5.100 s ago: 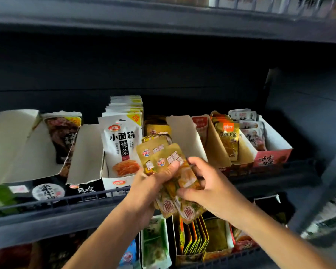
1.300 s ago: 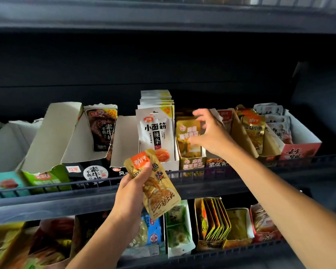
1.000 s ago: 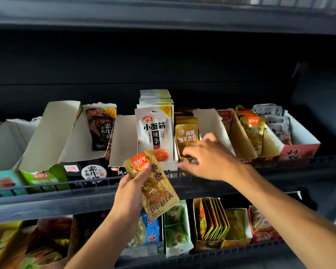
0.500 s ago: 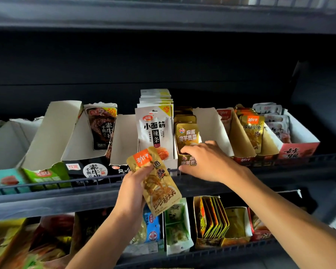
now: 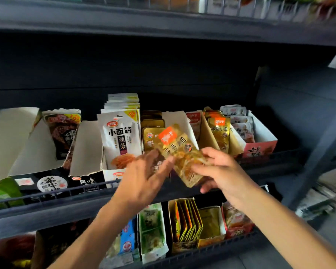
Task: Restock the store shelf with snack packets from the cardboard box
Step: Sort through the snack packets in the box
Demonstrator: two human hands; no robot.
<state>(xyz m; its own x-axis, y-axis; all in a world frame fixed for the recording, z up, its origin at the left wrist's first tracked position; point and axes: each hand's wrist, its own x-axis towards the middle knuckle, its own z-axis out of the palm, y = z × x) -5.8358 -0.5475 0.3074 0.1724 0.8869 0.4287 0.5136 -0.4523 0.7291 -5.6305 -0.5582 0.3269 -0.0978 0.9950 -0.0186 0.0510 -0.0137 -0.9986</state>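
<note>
Both forearms bare, no sleeves visible; left hand (image 5: 144, 183) & right hand (image 5: 224, 171) bare, no gloves, rings or watch.

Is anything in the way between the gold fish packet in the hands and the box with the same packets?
Yes. The gold packet sits left of its matching box, and a tall white cardboard flap stands between them. It likely has to go up over the flap; the box's top looks open.
</note>
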